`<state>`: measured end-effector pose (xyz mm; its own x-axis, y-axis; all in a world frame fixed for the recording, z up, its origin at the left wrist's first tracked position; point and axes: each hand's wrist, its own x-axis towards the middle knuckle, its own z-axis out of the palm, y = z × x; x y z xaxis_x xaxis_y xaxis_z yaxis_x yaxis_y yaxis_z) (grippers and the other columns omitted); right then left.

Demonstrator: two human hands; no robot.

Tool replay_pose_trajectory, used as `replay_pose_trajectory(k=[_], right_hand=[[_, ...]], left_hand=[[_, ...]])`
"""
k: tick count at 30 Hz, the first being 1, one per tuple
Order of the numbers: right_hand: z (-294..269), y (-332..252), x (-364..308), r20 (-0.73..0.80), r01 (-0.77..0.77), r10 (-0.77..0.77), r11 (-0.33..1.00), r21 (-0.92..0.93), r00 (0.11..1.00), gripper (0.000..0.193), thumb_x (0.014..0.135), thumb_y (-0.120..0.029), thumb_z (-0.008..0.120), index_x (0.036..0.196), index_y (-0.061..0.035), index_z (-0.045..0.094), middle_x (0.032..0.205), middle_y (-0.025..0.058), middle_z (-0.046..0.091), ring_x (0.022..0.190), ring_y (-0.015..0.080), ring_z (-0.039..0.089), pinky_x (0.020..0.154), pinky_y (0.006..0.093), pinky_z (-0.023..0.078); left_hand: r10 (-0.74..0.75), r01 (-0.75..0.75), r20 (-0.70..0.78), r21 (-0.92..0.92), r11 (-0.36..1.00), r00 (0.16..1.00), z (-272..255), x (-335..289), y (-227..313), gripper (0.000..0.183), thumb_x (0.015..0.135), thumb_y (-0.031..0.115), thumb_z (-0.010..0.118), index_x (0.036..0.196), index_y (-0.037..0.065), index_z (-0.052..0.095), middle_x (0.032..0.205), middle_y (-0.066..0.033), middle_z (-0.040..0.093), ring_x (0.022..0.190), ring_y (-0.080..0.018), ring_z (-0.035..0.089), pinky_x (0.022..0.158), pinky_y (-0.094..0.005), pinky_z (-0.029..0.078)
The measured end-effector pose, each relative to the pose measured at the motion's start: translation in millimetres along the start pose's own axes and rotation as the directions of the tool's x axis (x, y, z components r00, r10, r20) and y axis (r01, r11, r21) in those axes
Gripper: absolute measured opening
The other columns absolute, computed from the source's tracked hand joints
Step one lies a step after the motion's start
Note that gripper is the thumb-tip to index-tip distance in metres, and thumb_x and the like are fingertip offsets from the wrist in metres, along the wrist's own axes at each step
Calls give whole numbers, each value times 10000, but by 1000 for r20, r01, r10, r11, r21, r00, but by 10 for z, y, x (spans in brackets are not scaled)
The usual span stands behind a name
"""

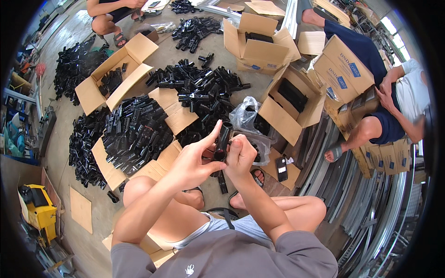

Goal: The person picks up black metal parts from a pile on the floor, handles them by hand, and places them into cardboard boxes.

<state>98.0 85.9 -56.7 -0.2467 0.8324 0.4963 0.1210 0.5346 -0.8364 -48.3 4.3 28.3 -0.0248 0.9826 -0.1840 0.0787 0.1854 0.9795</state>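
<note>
Black tubular part [223, 142] is up between both hands, out in front of the body; right hand [241, 156] looks curled tight onto it, while left hand [197, 155] has thumb and fingers spread wide around it, can't tell if they're pressing. Progress-wise I'd guess plenty left; a big loose heap [135, 134] sits on cardboard, another dark pile [199, 88] lies farther out, and some parts are already in the left carton [132, 84]; no idea which ones count as finished. Material-wise, the part's glossy, smooth and round-mouthed, probably hard plastic; heaps are a jumble of similar shiny cylinders; carton is matte brown board; clear bag [243, 116] is thin and crinkly.
</note>
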Motion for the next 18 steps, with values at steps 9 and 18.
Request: replay_pose_trajectory(k=[9,18], right_hand=[[3,81,11,42,-92,90,995,33,995,682,1111,-532,423,657,-31,514,597,82,496,532,239,527,523,358,377],[-539,1855,422,-47,-403,479,676,-617,876,451,1100,-392,447,983,-39,703,1007,209,730,991,388,687,866,514,505]], left_hand=[[-55,53,45,40,998,997,28,13,46,1062,863,-70,770,1698,215,181,1075,-106,708,924,-133,640,842,-327,572],[44,-14,-31,636,772,999,23,70,64,973,820,80,796,1655,160,305,971,-126,660,902,-325,675,732,-427,559]])
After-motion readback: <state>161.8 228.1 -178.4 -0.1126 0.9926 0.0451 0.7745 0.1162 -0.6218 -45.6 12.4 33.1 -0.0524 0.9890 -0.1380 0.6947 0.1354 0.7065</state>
